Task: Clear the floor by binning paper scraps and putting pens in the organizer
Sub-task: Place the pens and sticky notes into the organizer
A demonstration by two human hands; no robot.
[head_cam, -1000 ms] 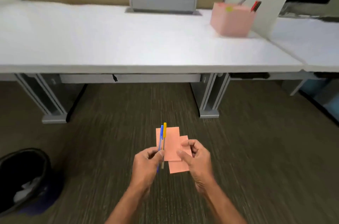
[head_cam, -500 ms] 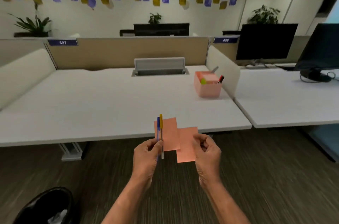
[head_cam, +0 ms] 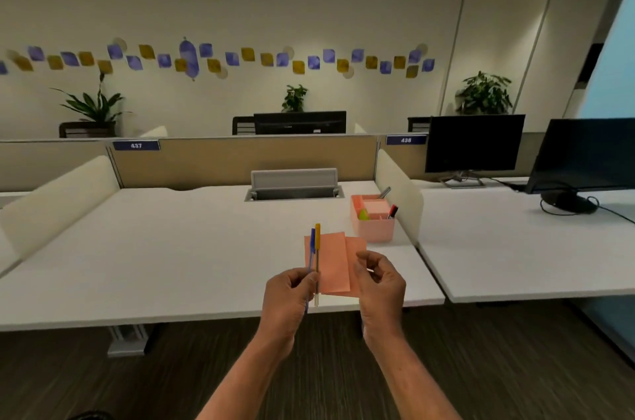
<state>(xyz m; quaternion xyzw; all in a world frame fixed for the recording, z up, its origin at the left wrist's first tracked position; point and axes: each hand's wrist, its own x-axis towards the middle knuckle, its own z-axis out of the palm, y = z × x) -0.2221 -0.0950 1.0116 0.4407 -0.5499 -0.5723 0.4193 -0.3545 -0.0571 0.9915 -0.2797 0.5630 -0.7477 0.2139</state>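
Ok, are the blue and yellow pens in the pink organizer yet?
No, the left hand pinches both pens upright, short of the pink organizer on the desk; the right hand holds a paper scrap.

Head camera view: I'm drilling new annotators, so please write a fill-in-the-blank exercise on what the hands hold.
The left hand holds ____ pens. One pen's cap is blue, the other's ____. The right hand pinches a pink ____ scrap. The organizer stands on the white ____.
Missing: two; yellow; paper; desk.
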